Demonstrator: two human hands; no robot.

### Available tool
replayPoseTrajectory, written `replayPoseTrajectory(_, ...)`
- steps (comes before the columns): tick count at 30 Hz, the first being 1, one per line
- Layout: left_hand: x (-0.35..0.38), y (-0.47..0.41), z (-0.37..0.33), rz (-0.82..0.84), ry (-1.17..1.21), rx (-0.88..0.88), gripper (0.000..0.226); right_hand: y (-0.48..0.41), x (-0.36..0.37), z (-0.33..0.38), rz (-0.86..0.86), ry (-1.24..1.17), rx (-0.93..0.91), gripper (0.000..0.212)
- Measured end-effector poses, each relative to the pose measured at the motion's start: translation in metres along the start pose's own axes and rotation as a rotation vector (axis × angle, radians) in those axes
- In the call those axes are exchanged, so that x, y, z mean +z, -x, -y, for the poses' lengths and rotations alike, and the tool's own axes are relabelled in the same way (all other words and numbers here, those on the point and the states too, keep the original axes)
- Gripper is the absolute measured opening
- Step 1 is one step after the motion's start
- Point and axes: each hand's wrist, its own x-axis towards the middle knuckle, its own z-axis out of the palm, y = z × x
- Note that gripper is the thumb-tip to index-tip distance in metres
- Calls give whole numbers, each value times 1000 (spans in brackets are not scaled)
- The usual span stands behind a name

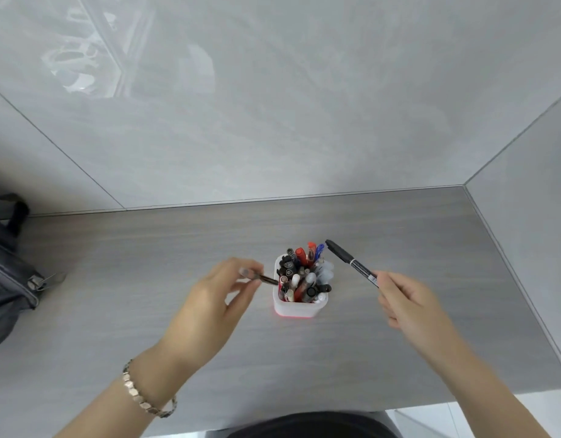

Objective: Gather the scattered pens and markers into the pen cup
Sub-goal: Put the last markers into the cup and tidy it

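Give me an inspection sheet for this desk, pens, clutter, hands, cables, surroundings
Surface: grey wood-grain desk, no loose pens seen.
Job's things: white pen cup, crowded with pens; black marker; dark pen.
Clutter: grey bag at left edge.
Hands: left hand holds the dark pen at the cup's rim; right hand holds the black marker, tip above the cup.
Cables: nothing seen.
Surroundings: grey tiled walls form a corner.

— What is the person wearing?
— Both forearms are bare, no sleeves. The left wrist carries a rose-gold metal bracelet of small hexagonal links [146,395]. Dark black clothing [307,425] shows on the body, lowest in view.
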Motion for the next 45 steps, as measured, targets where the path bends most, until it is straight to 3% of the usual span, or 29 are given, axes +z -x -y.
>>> replayPoseTrajectory(8,40,-15,14,99,-29,-61,13,10,-6,4,8,-111,-24,34)
replayPoseTrajectory(10,42,-18,14,38,-185,14,7,10,-5,7,-13,-163,-15,38)
replayPoseTrajectory(12,44,-17,13,-36,-317,122,26,11,-4,9,-29,-215,-40,35)
replayPoseTrajectory(15,47,-14,16,-102,-348,277,29,13,-4,6,-27,-205,-165,31)
replayPoseTrajectory(20,56,-6,34,-84,-299,263,31,8,-2,2,-115,-160,-225,32)
replayPoseTrajectory(24,55,-1,30,17,-313,185,49,2,-1,5,-204,-164,-309,35)
replayPoseTrajectory(28,57,-10,22,173,-251,13,109,-4,6,-2,-191,-123,-352,35)
replayPoseTrajectory(30,62,-18,21,208,-242,-32,120,-4,14,-7,-151,-99,-357,34)
replayPoseTrajectory(32,64,-24,17,222,-222,-68,115,-3,21,-11,-147,-82,-366,38)
replayPoseTrajectory(38,67,-31,14,178,-120,-44,72,-9,34,-12,-173,-144,-483,59)
replayPoseTrajectory(41,64,-31,13,205,-107,-50,70,-15,43,-16,-158,-118,-530,60)
replayPoseTrajectory(45,64,-29,13,240,-116,-45,73,-20,50,-21,-196,-38,-560,89)
